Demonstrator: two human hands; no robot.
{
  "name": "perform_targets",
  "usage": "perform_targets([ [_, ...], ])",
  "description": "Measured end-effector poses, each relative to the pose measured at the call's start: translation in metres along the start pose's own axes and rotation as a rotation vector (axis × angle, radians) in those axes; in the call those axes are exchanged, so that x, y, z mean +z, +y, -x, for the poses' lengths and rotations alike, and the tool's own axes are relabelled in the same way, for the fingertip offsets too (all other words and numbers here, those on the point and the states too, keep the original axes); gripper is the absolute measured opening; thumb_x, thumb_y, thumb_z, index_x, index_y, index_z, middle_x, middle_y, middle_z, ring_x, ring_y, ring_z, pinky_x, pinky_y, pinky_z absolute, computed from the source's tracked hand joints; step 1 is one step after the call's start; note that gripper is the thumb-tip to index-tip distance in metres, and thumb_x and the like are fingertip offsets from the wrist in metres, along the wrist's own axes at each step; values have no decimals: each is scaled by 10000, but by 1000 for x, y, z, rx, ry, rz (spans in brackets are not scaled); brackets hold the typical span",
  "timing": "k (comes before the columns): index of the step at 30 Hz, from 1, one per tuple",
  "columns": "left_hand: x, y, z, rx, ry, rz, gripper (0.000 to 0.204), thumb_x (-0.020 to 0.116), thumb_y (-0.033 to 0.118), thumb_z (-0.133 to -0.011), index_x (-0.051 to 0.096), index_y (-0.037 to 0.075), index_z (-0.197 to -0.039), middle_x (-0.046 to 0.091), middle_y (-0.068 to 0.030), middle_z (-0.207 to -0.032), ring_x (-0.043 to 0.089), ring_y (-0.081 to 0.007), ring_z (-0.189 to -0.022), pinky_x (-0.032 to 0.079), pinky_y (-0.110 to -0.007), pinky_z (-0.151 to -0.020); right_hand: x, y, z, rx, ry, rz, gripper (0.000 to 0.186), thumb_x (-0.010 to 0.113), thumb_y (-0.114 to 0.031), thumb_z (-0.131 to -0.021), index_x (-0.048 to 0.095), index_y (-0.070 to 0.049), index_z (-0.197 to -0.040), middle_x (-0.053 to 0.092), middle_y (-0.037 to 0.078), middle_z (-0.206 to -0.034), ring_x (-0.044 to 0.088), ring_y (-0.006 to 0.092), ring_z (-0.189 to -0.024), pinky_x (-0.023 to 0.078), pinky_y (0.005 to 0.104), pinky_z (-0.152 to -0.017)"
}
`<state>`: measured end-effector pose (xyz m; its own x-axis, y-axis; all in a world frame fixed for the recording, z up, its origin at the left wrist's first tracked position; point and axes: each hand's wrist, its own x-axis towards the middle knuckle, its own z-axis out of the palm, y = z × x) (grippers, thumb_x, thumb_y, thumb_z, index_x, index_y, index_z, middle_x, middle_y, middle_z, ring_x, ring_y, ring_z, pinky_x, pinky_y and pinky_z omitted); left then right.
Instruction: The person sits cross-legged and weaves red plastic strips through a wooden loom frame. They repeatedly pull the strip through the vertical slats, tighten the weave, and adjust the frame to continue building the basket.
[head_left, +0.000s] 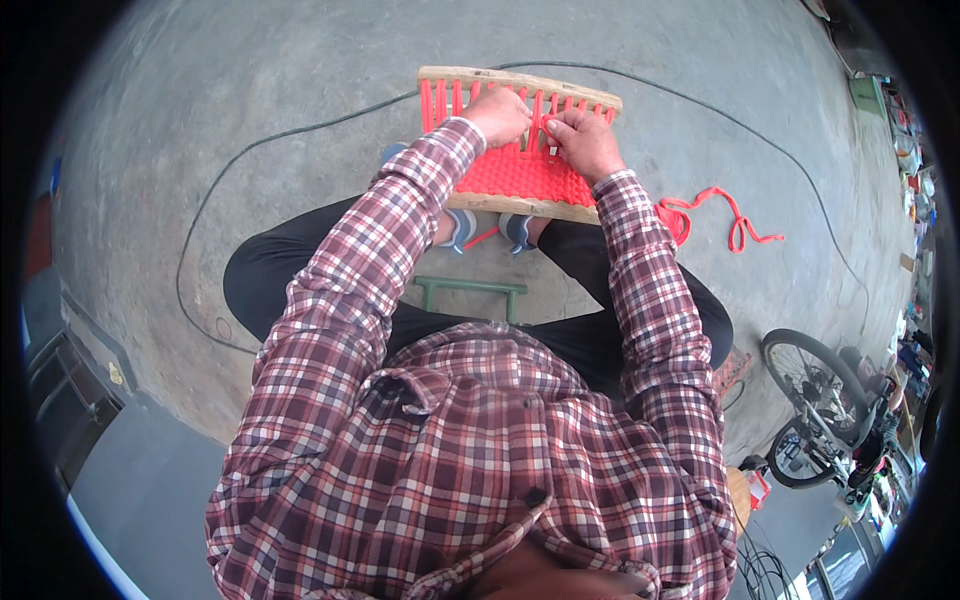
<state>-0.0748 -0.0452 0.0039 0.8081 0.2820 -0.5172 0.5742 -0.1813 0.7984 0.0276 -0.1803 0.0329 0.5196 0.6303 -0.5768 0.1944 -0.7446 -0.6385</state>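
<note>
L hand (pixel 503 117) is curling, hold unclear, & R hand (pixel 586 143) is pinching red cord (pixel 547 121) w/in wood frame (pixel 530 207), ideally pulling evenly.

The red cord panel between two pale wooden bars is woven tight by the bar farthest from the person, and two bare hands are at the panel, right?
Not quite: in the head view, the red cord panel is woven tight by the pale wooden bar nearest the person instead. The bare left hand and right hand are indeed at the panel.
</note>
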Motion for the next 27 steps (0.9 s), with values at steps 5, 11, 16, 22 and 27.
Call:
perform_targets([
  [5, 17, -13, -13, -66, -23, 191, 202, 536, 155, -774, 583, 32, -621, 549, -94, -557, 528, -172, -458, 411, -336, -424, 2, -1, -2, -112, -31, 314, 267, 513, -257, -836, 656, -32, -857, 638, 166, -865, 601, 290, -833, 461, 386, -764],
  [11, 7, -13, -6, -313, -106, 756, 102, 559, 93, -767, 564, 45, -678, 455, -13, -537, 343, -93, -380, 246, -256, -336, 9, -12, -14, -174, -108, 652, 269, 471, -229, -837, 658, -40, -877, 633, 170, -918, 593, 308, -882, 455, 401, -806],
  [16, 10, -10, -1, -233, -63, 624, 122, 550, 112, -778, 636, 43, -831, 556, -35, -668, 456, -108, -486, 350, -263, -417, 7, -13, -14, -137, -145, 626, 255, 467, -205, -835, 657, -39, -872, 630, 175, -928, 593, 311, -898, 454, 407, -813],
  [22, 20, -12, -6, 26, 64, 3, 228, 558, 172, -768, 668, 50, -926, 658, -135, -914, 630, -247, -823, 491, -344, -753, 6, -5, -14, -139, -104, 536, 230, 519, -211, -824, 656, -34, -876, 632, 177, -883, 598, 301, -862, 459, 391, -781],
  [27, -8, -4, -3, 130, 81, -146, 200, 531, 184, -775, 660, 39, -819, 638, -140, -823, 608, -255, -797, 486, -338, -711, 6, -9, -12, -177, 141, 377, 258, 535, -232, -844, 635, -37, -980, 635, 173, -918, 604, 299, -863, 462, 379, -784],
])
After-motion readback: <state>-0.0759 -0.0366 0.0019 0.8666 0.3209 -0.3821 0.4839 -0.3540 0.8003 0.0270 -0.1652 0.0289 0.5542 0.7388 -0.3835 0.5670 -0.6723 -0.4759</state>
